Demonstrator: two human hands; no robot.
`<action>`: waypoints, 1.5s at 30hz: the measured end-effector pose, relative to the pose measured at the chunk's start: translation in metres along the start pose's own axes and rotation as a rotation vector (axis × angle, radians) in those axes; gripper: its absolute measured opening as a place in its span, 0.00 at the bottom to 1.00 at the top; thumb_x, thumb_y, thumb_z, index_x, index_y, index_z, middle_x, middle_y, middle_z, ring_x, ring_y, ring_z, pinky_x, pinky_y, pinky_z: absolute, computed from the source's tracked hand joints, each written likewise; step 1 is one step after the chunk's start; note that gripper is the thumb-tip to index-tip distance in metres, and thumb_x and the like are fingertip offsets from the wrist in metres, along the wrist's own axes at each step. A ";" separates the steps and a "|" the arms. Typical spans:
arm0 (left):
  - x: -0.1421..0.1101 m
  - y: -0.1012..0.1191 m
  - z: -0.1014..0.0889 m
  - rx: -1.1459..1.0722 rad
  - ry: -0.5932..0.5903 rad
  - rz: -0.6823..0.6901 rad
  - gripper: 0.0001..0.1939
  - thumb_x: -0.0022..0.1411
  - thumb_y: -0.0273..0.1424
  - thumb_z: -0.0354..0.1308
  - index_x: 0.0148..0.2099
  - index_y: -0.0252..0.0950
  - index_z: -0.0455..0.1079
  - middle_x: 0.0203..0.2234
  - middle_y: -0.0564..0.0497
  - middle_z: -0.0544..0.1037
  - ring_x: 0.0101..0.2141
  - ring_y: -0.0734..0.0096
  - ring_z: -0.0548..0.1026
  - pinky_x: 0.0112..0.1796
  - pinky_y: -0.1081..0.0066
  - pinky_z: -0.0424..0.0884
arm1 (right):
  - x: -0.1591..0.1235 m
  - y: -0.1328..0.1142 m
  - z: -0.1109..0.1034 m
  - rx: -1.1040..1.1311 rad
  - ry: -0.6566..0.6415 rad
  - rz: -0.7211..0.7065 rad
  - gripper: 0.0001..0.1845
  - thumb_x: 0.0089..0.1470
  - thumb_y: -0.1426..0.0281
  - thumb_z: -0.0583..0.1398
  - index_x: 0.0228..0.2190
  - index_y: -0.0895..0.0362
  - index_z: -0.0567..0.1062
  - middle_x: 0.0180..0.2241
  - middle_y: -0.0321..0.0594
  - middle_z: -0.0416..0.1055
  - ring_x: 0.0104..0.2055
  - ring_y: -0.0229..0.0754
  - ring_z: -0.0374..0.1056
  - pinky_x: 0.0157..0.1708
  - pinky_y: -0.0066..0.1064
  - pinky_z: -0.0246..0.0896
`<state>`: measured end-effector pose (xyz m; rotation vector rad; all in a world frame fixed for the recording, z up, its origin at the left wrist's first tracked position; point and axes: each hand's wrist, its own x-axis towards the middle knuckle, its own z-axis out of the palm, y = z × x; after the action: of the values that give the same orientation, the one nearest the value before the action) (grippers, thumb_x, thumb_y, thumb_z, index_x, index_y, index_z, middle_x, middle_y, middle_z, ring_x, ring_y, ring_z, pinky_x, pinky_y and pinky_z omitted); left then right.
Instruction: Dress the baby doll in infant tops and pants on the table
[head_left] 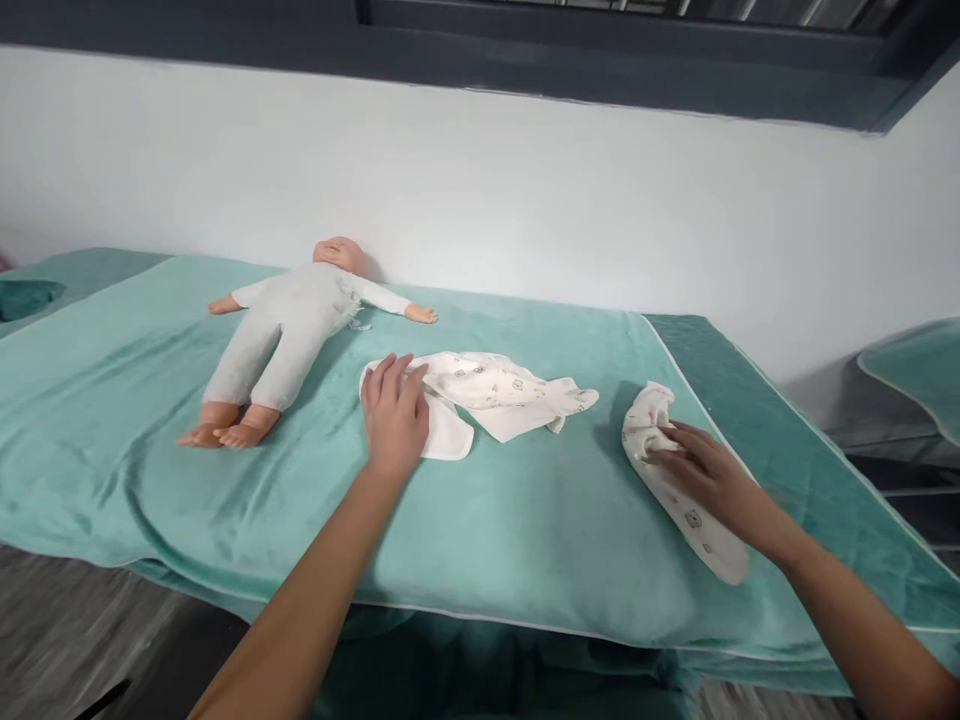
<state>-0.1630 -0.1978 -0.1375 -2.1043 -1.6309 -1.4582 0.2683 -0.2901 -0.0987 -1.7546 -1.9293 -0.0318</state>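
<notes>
A baby doll [289, 325] in a pale grey suit lies on its back on the teal towel [150, 440], head toward the wall. My left hand [394, 415] rests flat, fingers apart, on the left end of a white printed baby garment [499, 392] spread in the middle. My right hand [709, 475] lies on a second white printed garment [694, 520], rolled up near the towel's right edge, with its fingers curled onto the cloth.
The towel covers a table that runs along a white wall [525, 200]. A darker teal cover [772, 420] shows at the right edge. Another teal-covered surface [919, 370] stands at the far right, and a further one [30, 295] at the far left.
</notes>
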 end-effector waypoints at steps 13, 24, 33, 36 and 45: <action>0.004 -0.006 0.010 0.148 -0.168 -0.043 0.18 0.66 0.28 0.53 0.56 0.39 0.73 0.60 0.40 0.72 0.66 0.45 0.60 0.62 0.43 0.55 | -0.007 0.010 0.001 -0.218 0.053 0.059 0.21 0.56 0.67 0.56 0.51 0.53 0.77 0.52 0.56 0.72 0.54 0.61 0.68 0.54 0.53 0.65; 0.037 0.031 -0.021 0.302 -0.301 -0.024 0.13 0.70 0.29 0.48 0.44 0.40 0.75 0.40 0.45 0.83 0.47 0.53 0.75 0.48 0.53 0.61 | 0.009 -0.151 0.020 -0.057 -0.066 -0.228 0.29 0.64 0.61 0.56 0.62 0.58 0.64 0.63 0.54 0.65 0.64 0.57 0.62 0.62 0.53 0.59; 0.079 0.100 -0.106 -0.057 -0.273 0.083 0.07 0.66 0.30 0.53 0.41 0.40 0.73 0.27 0.55 0.78 0.29 0.68 0.72 0.33 0.69 0.63 | 0.084 -0.267 0.031 0.116 0.099 -0.232 0.10 0.63 0.66 0.55 0.36 0.54 0.75 0.35 0.39 0.78 0.36 0.44 0.72 0.38 0.34 0.62; 0.087 0.096 -0.123 -0.078 -0.270 0.052 0.06 0.65 0.33 0.55 0.41 0.40 0.72 0.24 0.56 0.74 0.26 0.70 0.70 0.29 0.71 0.60 | 0.105 -0.264 0.002 0.213 0.290 -0.228 0.08 0.58 0.70 0.55 0.37 0.54 0.74 0.33 0.35 0.76 0.33 0.41 0.70 0.35 0.31 0.60; 0.100 0.088 -0.139 0.053 0.043 -0.006 0.11 0.60 0.25 0.53 0.43 0.43 0.71 0.39 0.51 0.78 0.38 0.65 0.74 0.37 0.66 0.68 | 0.121 -0.218 -0.047 0.119 0.551 -0.116 0.10 0.52 0.74 0.55 0.35 0.51 0.74 0.33 0.37 0.75 0.33 0.42 0.69 0.38 0.36 0.63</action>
<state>-0.1813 -0.2471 0.0477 -2.0272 -1.6428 -1.4351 0.0800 -0.2298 0.0604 -1.3710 -1.5840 -0.3911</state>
